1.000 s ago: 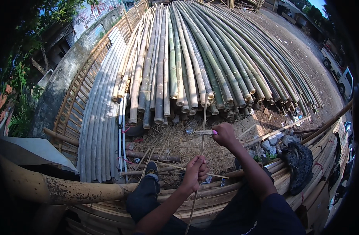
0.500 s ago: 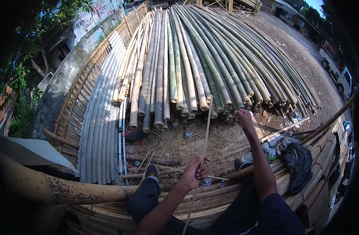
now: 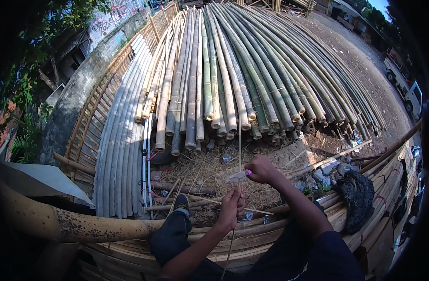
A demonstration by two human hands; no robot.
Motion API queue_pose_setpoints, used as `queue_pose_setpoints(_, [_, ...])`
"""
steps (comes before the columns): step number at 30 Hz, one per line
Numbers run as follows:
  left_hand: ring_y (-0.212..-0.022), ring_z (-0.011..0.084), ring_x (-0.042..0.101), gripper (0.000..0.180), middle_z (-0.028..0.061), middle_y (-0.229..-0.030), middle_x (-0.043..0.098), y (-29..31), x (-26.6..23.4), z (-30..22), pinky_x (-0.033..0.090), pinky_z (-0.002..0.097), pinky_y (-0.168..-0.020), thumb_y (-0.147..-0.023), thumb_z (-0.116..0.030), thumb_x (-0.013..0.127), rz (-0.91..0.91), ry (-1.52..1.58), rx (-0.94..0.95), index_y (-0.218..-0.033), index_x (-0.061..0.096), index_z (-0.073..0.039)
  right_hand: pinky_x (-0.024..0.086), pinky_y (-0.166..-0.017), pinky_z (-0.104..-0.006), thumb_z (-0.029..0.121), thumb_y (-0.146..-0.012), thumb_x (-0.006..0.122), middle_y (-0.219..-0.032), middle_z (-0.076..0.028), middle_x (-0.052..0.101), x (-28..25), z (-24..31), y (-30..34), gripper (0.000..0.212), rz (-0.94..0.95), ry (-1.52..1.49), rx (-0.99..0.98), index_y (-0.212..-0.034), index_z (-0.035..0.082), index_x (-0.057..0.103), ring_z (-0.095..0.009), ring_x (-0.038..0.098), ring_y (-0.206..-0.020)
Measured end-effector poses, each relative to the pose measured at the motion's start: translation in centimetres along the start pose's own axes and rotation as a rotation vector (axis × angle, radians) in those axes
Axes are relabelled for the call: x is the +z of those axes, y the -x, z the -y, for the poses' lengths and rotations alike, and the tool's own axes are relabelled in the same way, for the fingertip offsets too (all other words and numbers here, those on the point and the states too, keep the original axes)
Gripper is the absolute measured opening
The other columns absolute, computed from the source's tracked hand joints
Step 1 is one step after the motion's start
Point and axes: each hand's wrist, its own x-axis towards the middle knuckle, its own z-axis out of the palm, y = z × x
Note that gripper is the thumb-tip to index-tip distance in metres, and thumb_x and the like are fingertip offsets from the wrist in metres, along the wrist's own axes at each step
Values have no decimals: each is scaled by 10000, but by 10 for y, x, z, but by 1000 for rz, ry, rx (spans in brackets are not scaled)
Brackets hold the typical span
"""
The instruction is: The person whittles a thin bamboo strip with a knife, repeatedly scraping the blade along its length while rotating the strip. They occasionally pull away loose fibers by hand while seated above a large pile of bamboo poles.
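Between my knees, my left hand (image 3: 231, 206) is closed around a thin bamboo strip (image 3: 239, 152) that stands upright and runs down past my wrist. Just above it to the right, my right hand (image 3: 262, 169) grips the pink handle of a knife (image 3: 238, 175). The pale blade points left and crosses the strip a little above my left fingers. Whether the edge touches the strip I cannot tell.
Long bamboo poles (image 3: 224, 89) lie in a big stack ahead. Split bamboo (image 3: 214, 248) lies under me, with a thick bamboo pole (image 3: 93, 227) across the left. Corrugated sheets (image 3: 116, 154) lean by a fence. A dark, crumpled thing (image 3: 355, 201) is at right; a truck (image 3: 404, 86) stands beyond.
My right hand has come back and left from farther out, bringing the knife to the strip. The strip has tilted to nearly upright; my left hand has stayed closed on it.
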Motion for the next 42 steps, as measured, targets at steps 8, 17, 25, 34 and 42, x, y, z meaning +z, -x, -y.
queue_pose_setpoints(8, [-418, 21, 226, 240, -55, -552, 290, 10, 16, 35, 169, 182, -366, -994, -285, 409, 168, -97, -236, -856, 426, -91, 280, -418, -323, 376, -849, 536, -458, -39, 404, -40, -104, 31, 399, -527, -758, 749, -646, 35, 580, -143, 419, -417])
queue_pose_setpoints(17, [-424, 32, 265, 326, -26, -589, 359, -7, 8, 20, 236, 172, -374, -1000, -369, 342, 226, 7, -260, -942, 446, -66, 161, -382, -235, 345, -934, 512, -474, 96, 265, -30, -34, 2, 340, -277, -1495, 562, -709, 91, 528, -35, 214, -375])
queue_pose_setpoints(25, [-418, 32, 192, 355, -62, -552, 238, -20, -1, -16, 152, 188, -359, -985, -422, 359, 208, 163, -222, -770, 382, -142, 268, -409, -322, 342, -909, 544, -444, -33, 368, -1, -27, 2, 395, -221, -885, 401, -672, 26, 548, -176, 322, -376])
queue_pose_setpoints(34, [-399, 32, 213, 347, -65, -547, 218, 1, -3, 8, 140, 207, -351, -989, -410, 365, -32, -9, -11, -770, 348, -141, 425, -573, -489, 218, -699, 557, -598, -179, 544, 15, 10, -2, 185, 31, -133, -54, -620, 51, 555, -389, 552, -603])
queue_pose_setpoints(42, [-410, 33, 199, 323, -58, -552, 231, -5, -6, -2, 146, 194, -352, -991, -389, 373, 97, 16, -82, -792, 365, -134, 431, -581, -492, 249, -729, 560, -601, -196, 543, 5, -19, 2, 243, -152, -123, 249, -609, 38, 553, -396, 545, -604])
